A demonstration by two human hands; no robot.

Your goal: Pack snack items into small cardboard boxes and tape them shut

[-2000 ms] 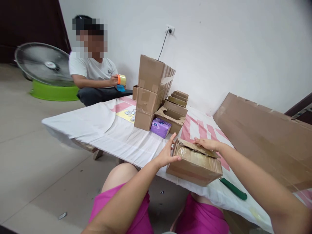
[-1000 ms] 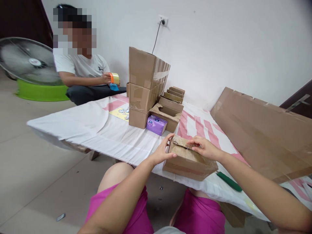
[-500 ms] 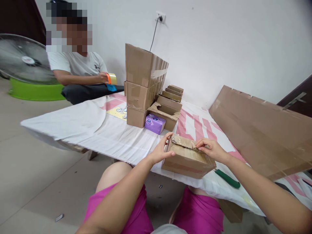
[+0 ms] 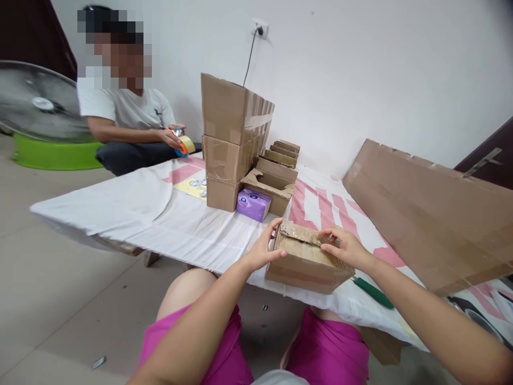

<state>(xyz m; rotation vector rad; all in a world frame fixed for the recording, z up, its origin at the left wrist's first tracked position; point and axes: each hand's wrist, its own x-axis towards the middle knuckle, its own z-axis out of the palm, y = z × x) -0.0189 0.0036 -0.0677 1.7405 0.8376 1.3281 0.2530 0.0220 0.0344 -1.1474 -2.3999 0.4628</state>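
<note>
A cardboard box (image 4: 306, 270) sits at the near table edge in front of me, its top covered by creased flaps with shiny tape. My left hand (image 4: 266, 248) grips the left end of this box, thumb along the front edge and fingers at the back corner. On the top, towards the right end, rests my right hand (image 4: 344, 247), its thumb and fingers apart beside the seam between the flaps. A green-handled tool (image 4: 373, 293) lies just right of the box, its other end hidden.
Stacked cardboard boxes (image 4: 223, 115) stand beyond, next to a purple tissue pack (image 4: 253, 205) and an open box (image 4: 276, 182). A large cardboard sheet (image 4: 433, 214) leans at right. At back left, a person holds a tape roll (image 4: 186, 144) near a fan (image 4: 42, 101).
My right thumb and fingers have spread from a pinch on the top flap. My left hand stays on the box. The other person's hands have shifted around the tape roll.
</note>
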